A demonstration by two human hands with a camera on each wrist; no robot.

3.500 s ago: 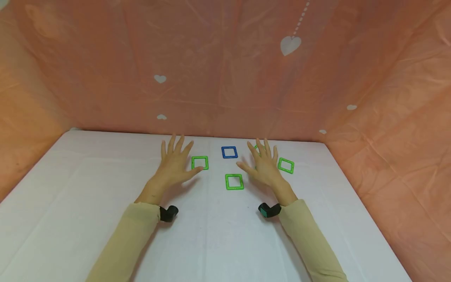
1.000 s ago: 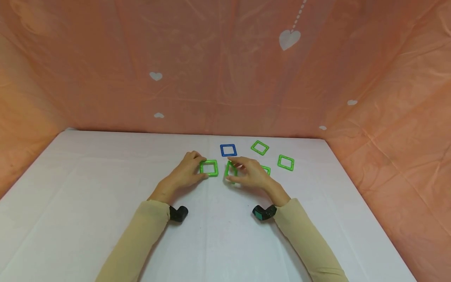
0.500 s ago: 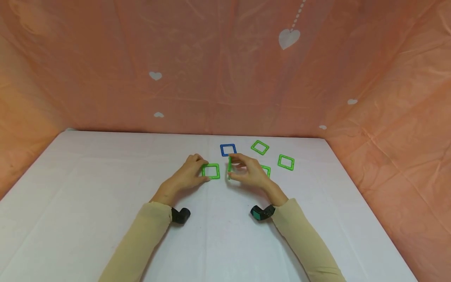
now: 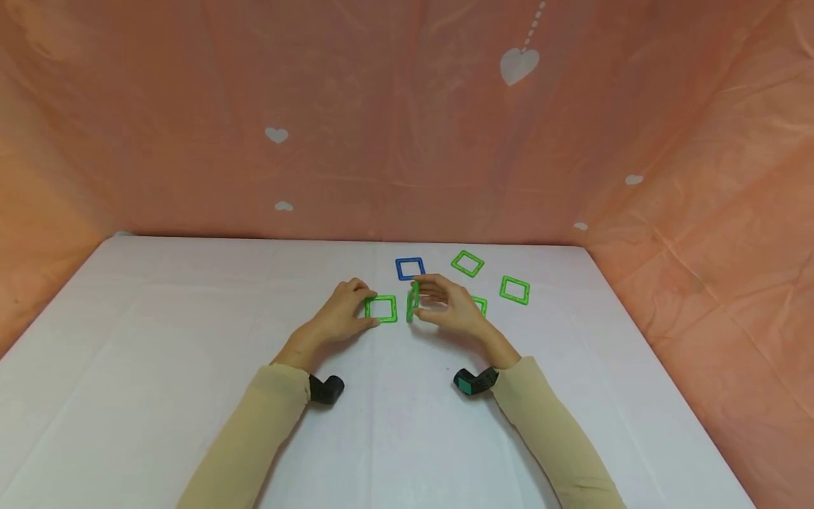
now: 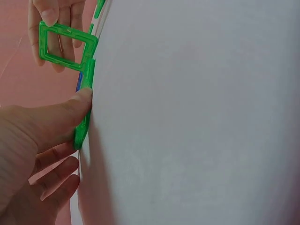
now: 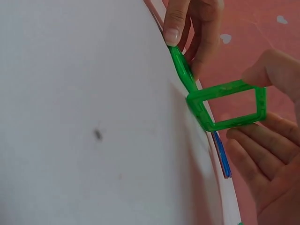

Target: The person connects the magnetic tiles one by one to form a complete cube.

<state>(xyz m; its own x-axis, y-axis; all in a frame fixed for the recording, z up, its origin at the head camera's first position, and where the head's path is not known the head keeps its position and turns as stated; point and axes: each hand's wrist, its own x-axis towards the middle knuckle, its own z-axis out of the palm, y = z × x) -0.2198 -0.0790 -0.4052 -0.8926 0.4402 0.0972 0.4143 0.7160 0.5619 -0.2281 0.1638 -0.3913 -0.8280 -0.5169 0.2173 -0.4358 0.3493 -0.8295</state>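
Thumb and fingers of my left hand (image 4: 337,312) pinch the left side of a green square frame tile (image 4: 388,321), which lies roughly level low over the white table. To its right, my right hand (image 4: 454,307) grips a second green square tile (image 4: 410,312) between thumb and fingertips, standing on edge. A small gap parts the two tiles in the head view. From the right wrist, the upright tile (image 6: 229,123) appears close beside the left hand's tile (image 6: 182,68); whether they touch I cannot tell.
Behind the hands lies a blue square tile (image 4: 400,270), partly covered by the right fingers. A green tile (image 4: 485,308) shows from behind the right hand, with more green tiles at back (image 4: 474,256) and right (image 4: 515,300). Pink-orange cloth (image 4: 356,170) hangs behind the white table (image 4: 381,438).
From hovering spread-fingered, both hands have come to hold a green tile each. The left tile has moved right and slightly nearer; the right tile has been lifted and turned on edge.
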